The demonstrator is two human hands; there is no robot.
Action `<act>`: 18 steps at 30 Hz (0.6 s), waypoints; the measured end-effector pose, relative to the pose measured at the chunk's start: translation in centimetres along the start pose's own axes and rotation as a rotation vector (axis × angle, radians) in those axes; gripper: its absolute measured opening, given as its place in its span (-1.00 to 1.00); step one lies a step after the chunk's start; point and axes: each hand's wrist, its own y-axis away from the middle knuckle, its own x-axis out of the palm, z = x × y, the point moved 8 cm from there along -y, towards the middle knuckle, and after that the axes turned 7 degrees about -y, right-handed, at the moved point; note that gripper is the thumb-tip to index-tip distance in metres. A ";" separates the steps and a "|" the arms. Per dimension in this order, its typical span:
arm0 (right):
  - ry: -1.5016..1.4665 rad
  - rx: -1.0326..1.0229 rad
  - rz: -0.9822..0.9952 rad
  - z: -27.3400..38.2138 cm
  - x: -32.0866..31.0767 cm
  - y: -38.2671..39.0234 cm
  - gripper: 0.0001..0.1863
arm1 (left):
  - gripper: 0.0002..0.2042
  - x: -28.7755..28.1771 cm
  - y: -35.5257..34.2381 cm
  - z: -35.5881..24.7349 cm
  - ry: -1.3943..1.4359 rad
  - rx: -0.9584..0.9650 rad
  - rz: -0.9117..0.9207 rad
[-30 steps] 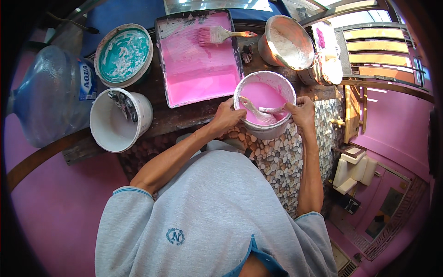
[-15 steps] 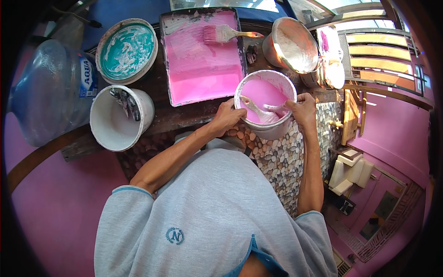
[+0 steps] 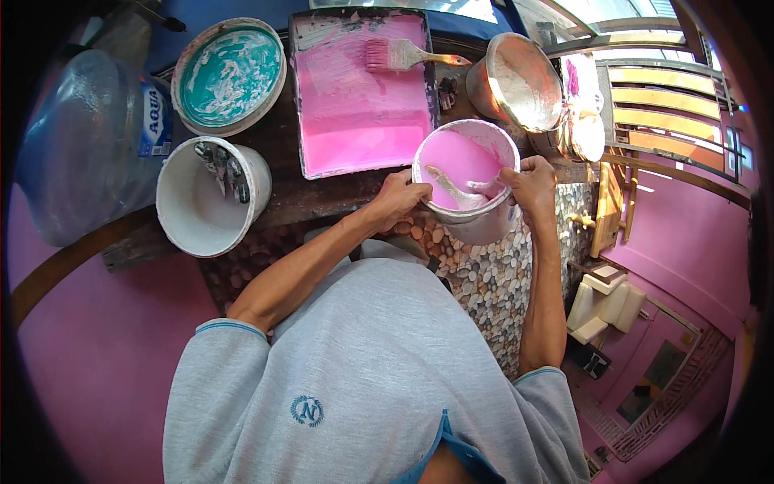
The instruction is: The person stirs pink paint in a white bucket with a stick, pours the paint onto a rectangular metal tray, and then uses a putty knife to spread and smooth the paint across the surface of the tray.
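Between my two hands is a white bucket (image 3: pixel 482 231) of pink paint (image 3: pixel 453 153), held at the table's near edge. My left hand (image 3: pixel 399 198) is closed on its left rim, thumb on top. On the opposite side, my right hand (image 3: pixel 532 187) pinches the right rim. A paint-coated tool (image 3: pixel 461 198) with a pale, curved handle lies partly sunk in the paint; its exact kind is unclear. Just beyond the bucket sits a black-edged paint tray (image 3: pixel 363 97) with pink paint pooled at its near end. A paintbrush (image 3: pixel 403 55) with pink bristles rests across its upper right.
Left of the tray stand a white bucket (image 3: pixel 260 189) with dark-handled tools (image 3: pixel 224 171) inside, a teal-smeared round lid (image 3: pixel 230 77) and a big clear water bottle (image 3: pixel 81 153). A stained bucket (image 3: pixel 516 81) is at the back right. Pebble-patterned flooring (image 3: pixel 492 282) shows below.
The view has shifted slightly, so the tray and table sit a little higher and farther right. Both hands keep their hold on the bucket rim.
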 end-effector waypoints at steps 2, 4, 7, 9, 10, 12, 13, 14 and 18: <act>-0.002 -0.007 -0.002 0.3 0.3 0.0 -0.70 | -0.66 -0.2 0.0 0.1 -0.002 -0.006 0.005; -0.005 -0.015 -0.004 0.7 0.5 0.0 -0.70 | -0.66 -0.5 -0.1 0.2 -0.005 -0.013 0.008; 0.002 -0.022 0.000 1.0 0.9 0.1 -0.71 | -0.67 -0.8 -0.2 0.7 0.020 -0.063 0.017; -0.015 -0.012 0.002 1.1 1.0 0.1 -0.72 | -0.68 -1.0 -0.1 0.5 0.015 -0.055 -0.005; -0.013 -0.012 0.003 1.1 1.1 0.1 -0.72 | -0.68 -1.0 -0.1 0.5 0.017 -0.055 -0.006; -0.026 -0.022 0.001 1.1 1.2 0.0 -0.73 | -0.68 -1.2 0.0 0.5 0.012 -0.064 -0.008; -0.025 -0.023 0.003 1.2 1.3 0.0 -0.73 | -0.68 -1.2 0.0 0.5 0.014 -0.064 -0.010; -0.026 -0.033 0.004 1.3 1.2 0.1 -0.73 | -0.68 -1.2 0.0 0.5 0.016 -0.056 -0.012; -0.022 -0.040 0.008 0.7 1.1 -0.1 -0.73 | -0.67 -0.9 0.3 0.2 0.028 -0.030 -0.018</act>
